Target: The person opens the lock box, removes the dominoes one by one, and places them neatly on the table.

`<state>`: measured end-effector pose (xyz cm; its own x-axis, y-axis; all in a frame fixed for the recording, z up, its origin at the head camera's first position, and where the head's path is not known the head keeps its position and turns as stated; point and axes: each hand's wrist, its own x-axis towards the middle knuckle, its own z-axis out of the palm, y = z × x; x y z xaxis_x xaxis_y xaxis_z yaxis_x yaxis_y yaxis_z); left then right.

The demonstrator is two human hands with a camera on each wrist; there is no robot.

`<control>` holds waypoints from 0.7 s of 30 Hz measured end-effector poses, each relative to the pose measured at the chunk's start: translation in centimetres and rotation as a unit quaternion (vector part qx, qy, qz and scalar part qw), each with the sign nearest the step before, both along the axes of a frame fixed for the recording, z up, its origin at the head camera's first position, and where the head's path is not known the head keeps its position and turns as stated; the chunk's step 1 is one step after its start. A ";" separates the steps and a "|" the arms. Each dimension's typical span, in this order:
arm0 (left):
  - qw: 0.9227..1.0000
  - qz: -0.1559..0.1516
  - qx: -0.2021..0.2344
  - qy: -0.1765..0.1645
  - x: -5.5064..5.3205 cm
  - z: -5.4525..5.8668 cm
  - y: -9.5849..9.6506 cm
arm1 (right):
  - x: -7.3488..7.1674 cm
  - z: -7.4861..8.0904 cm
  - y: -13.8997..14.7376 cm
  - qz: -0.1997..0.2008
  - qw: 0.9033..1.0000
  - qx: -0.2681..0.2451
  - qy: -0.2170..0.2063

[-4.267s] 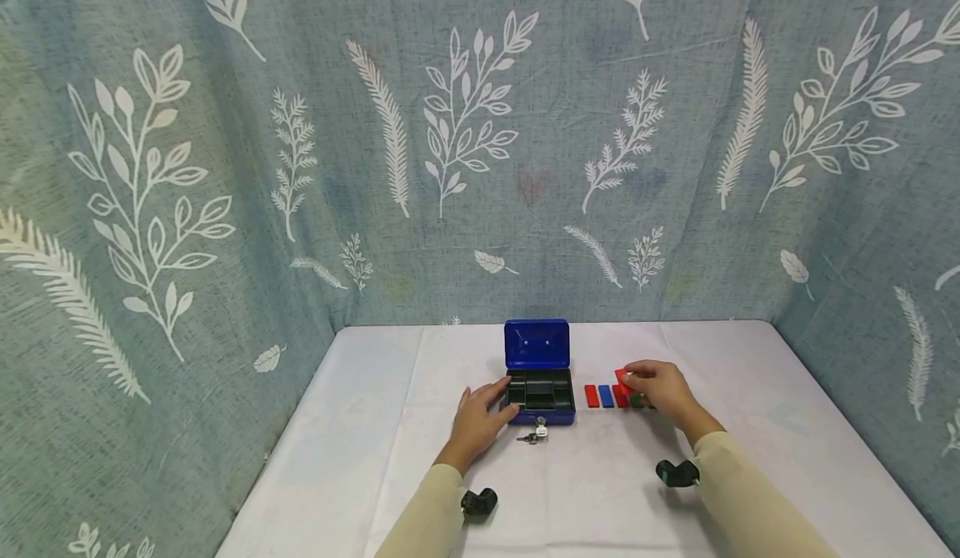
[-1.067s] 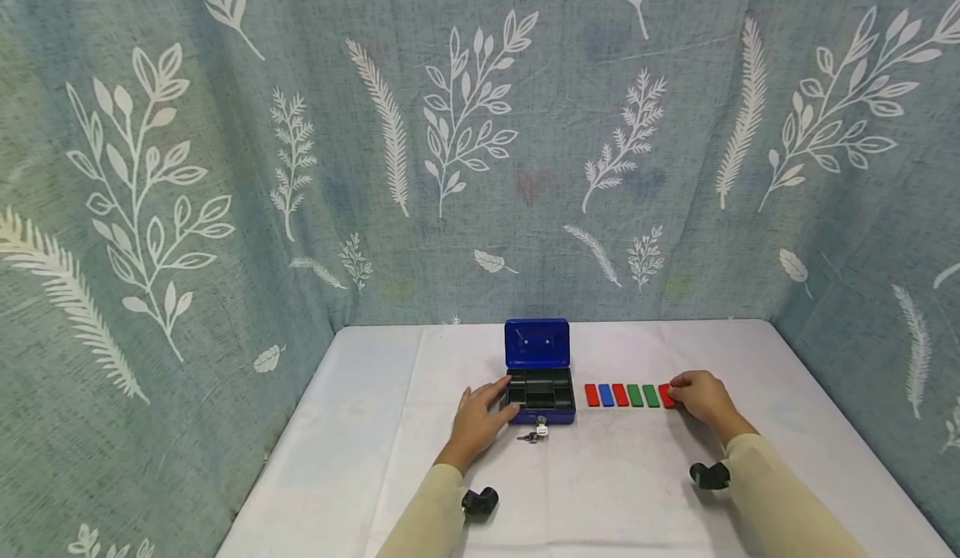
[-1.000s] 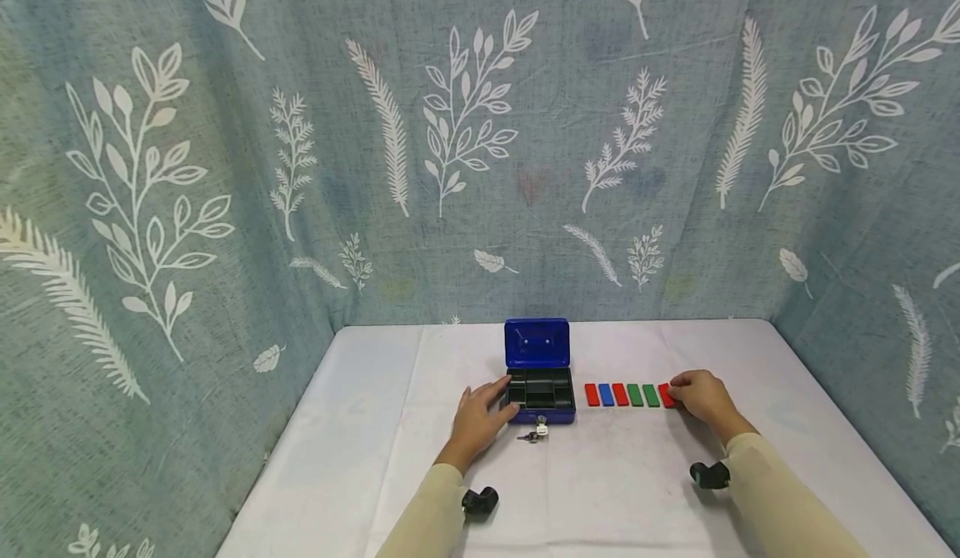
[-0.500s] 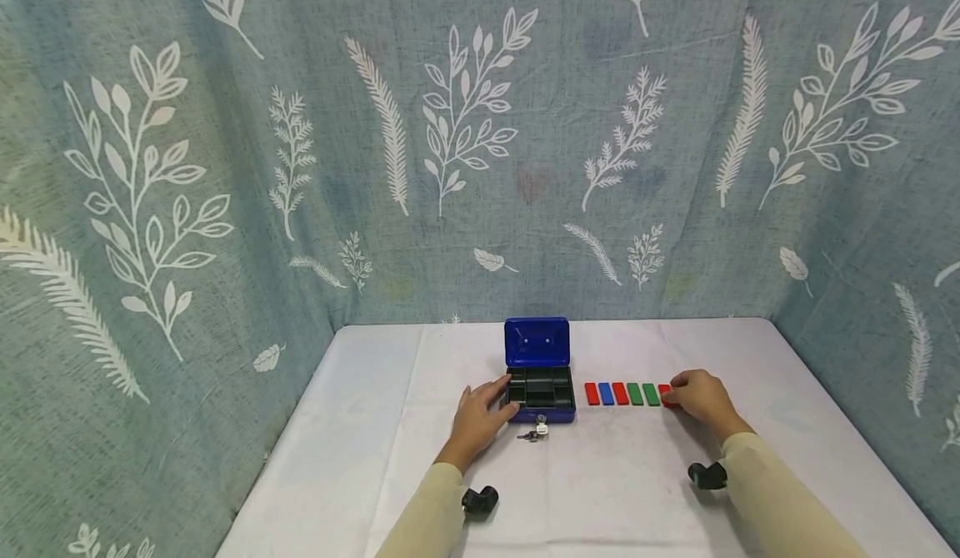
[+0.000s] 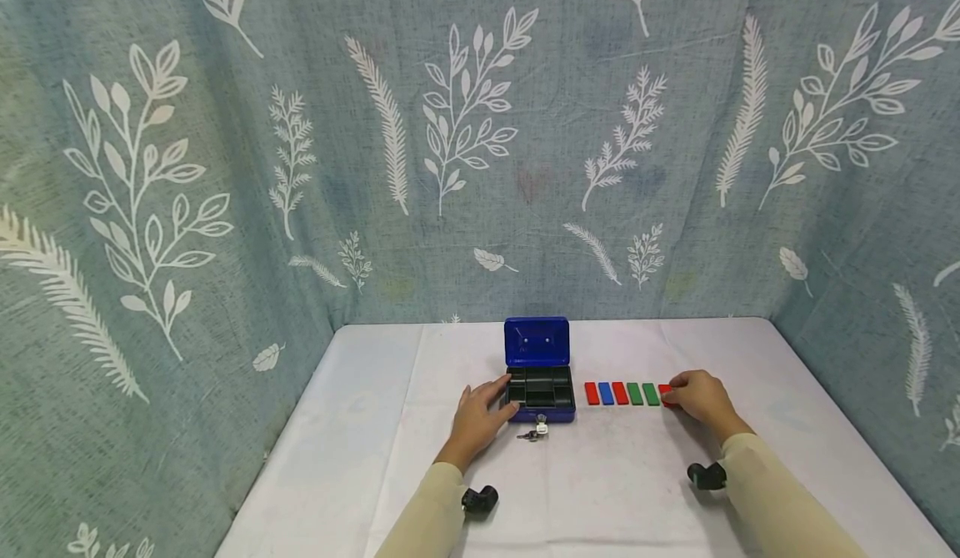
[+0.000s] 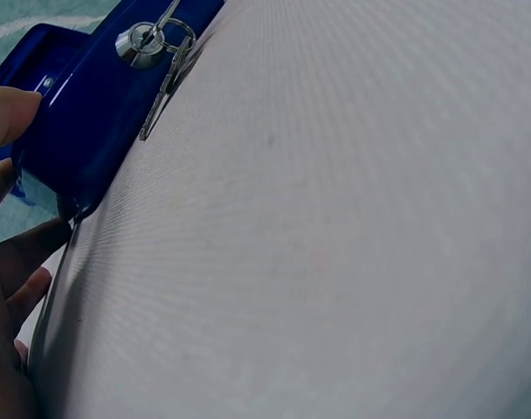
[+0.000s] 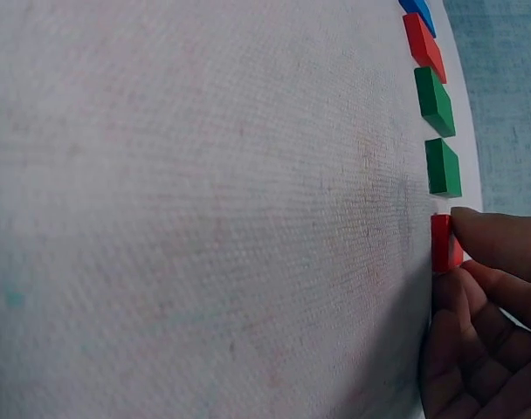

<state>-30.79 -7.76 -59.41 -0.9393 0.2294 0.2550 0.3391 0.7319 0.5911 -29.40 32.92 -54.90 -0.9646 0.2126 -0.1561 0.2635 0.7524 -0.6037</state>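
Observation:
A blue cash box stands with its lid raised and a black compartment tray inside. My left hand rests against its left side, thumb at the front corner and fingers spread; the left wrist view shows the thumb at the rim. At the right end of a row of coloured blocks, my right hand pinches a red block between thumb and fingers, low at the tabletop. The block's far part is hidden by the fingers.
Left of the held block lie two green blocks, a red block, a blue block and another red block, spaced apart. Keys hang from the box's front lock. A patterned curtain surrounds the white table.
The right hand has carried the red block from above the row to its right end, then shifted it slightly and straightened it beside the green block. The left hand has stayed put.

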 end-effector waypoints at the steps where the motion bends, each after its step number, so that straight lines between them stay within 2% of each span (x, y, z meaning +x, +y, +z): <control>1: 1.000 -0.001 0.000 0.001 0.0 0.0 0.0 | 0.0 0.0 0.0 0.000 1.000 -0.002 0.000; 21: 1.000 -0.003 0.009 0.003 0.0 0.2 0.0 | 0.1 -0.1 -0.2 -0.011 1.000 -0.015 -0.003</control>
<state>-30.79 -7.78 -59.25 -0.9364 0.2314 0.2639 0.3473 0.7194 0.6016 -29.29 32.75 -54.96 -0.9586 0.2298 -0.1684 0.2841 0.7278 -0.6242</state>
